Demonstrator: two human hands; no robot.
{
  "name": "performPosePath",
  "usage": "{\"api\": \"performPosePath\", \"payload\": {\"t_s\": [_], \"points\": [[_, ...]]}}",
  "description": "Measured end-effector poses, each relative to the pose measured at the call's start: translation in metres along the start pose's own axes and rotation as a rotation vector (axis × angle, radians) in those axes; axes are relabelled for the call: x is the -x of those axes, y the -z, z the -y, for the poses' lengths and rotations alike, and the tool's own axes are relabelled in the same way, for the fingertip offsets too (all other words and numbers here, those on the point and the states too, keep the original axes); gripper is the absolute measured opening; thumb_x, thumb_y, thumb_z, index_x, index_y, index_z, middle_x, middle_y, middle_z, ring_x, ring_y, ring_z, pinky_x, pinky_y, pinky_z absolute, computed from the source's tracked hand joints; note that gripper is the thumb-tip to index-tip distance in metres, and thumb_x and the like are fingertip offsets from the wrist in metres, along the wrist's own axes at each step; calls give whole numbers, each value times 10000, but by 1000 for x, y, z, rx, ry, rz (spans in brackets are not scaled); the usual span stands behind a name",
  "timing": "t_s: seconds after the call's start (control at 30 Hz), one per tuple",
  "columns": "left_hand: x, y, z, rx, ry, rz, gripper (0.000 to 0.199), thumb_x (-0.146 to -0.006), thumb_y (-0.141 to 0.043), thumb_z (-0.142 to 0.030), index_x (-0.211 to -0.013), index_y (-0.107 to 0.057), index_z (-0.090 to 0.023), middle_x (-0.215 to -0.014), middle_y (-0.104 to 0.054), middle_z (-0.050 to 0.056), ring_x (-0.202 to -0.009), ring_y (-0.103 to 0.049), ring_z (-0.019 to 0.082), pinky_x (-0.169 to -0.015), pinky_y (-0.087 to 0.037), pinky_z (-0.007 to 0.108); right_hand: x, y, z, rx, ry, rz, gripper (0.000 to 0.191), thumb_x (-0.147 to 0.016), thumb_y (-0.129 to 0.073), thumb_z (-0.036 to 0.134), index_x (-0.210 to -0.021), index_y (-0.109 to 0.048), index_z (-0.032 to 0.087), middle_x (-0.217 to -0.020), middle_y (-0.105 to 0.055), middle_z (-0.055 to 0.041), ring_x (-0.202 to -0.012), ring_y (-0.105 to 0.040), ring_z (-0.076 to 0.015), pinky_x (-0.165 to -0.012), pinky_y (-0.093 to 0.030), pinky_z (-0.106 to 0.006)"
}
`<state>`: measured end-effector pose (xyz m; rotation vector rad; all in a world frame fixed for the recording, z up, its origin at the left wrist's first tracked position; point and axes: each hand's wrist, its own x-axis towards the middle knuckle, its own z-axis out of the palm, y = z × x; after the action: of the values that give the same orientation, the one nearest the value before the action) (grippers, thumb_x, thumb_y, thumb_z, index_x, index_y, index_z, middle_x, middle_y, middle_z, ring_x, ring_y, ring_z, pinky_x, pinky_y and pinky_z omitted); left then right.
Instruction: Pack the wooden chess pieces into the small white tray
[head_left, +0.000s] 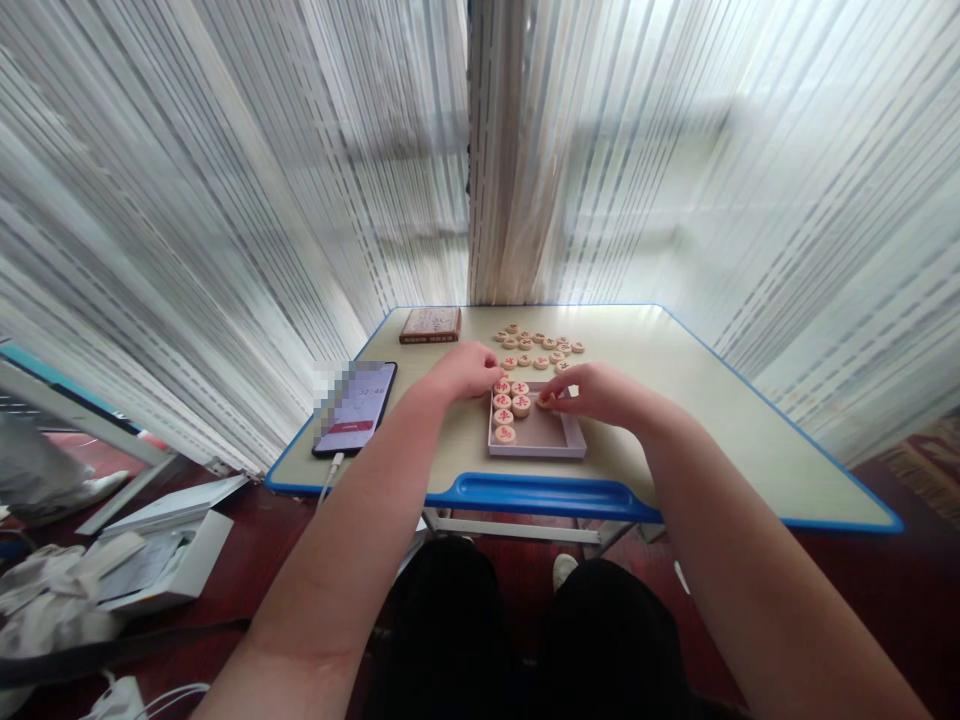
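An open shallow box (537, 451) near the table's front edge holds several round wooden pieces (505, 434) with red characters, in columns along its left side. My right hand (581, 392) pinches a round piece (546, 401) over the right part of the box. At the box's back left corner is my left hand (474, 370), its fingers closed by a piece there; whether it grips that piece is hard to make out. Behind the box, several more round pieces (541, 362) lie loose on the table.
The pale table (712, 420) has a blue rim. A brown box (431, 324) lies at its back left, and a phone (355, 410) with a white cable at the left edge. Curtains hang behind. An open white box (169, 565) stands on the floor, left.
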<state>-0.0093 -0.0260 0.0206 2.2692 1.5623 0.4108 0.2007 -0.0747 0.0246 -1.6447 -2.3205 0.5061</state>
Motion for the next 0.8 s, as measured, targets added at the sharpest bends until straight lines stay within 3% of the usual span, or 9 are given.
{"api": "performPosePath", "payload": {"t_s": [0.2, 0.4, 0.6, 0.8], "points": [[-1, -1, 1, -7, -5, -1, 229, -729, -527, -300, -743, -697, -147, -704, -673, 34, -657, -572, 145, -559, -373, 248, 0, -3, 1, 59, 21, -49, 145, -743, -682, 268, -852, -777, 263, -816, -740, -16, -695, -615, -167, -655, -455, -284], [-1, -3, 1, -90, -23, -24, 253, -742, -501, -302, -740, -705, -152, -677, -662, 37, -613, -536, 143, -530, -343, 254, 3, -4, 4, 71, 8, -6, 164, -749, -665, 261, -881, -761, 248, -859, -736, -19, -746, -623, -179, -696, -452, -291], [-2, -2, 0, -149, -47, -54, 278, -763, -480, -295, -767, -720, -155, -717, -681, 52, -619, -526, 142, -539, -344, 251, 7, -2, 8, -5, 26, 31, 307, -711, -688, 309, -1010, -679, 238, -909, -729, -5, -739, -619, -160, -650, -439, -267], [-2, -2, -1, -150, -59, -50, 285, -771, -468, -302, -758, -715, -160, -714, -678, 52, -605, -516, 139, -523, -322, 253, 7, -5, 8, 0, 81, 33, 183, -660, -714, 317, -803, -653, 219, -843, -712, -2, -741, -613, -165, -626, -423, -261]]}}
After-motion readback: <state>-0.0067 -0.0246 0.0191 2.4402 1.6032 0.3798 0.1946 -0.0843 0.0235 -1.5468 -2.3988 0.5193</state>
